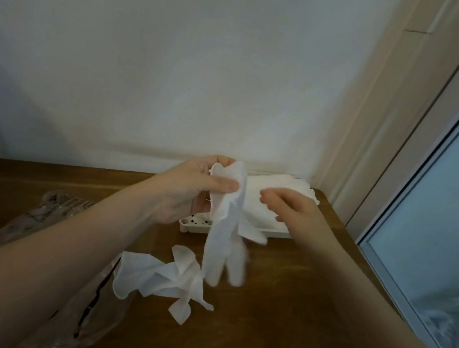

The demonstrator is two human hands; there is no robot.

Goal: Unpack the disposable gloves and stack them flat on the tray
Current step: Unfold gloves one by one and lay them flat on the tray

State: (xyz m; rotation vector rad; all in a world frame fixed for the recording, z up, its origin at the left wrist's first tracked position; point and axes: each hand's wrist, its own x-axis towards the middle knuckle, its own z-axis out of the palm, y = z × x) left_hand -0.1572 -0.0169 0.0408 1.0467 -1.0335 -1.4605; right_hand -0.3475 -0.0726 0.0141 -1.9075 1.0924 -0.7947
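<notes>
My left hand (189, 188) pinches the top of a thin white glove (225, 234), and the glove hangs down above the brown table (288, 322). My right hand (286, 207) holds nothing; its fingers are loosely bent, near the glove. Behind my hands sits the tray (193, 225) with a pile of gloves (277, 188) on it. More crumpled gloves (163, 279) lie on the table beside a clear bag (87, 311).

Brown wooden table (273, 319) against a white wall. On it, at the back: a pale tray (191, 226) with flat white gloves (272, 200) piled in it. Nearer, 1 crumpled white glove (163, 279) on the wood. At the left, clear plastic bags (39, 217), partly under the crumpled glove.
</notes>
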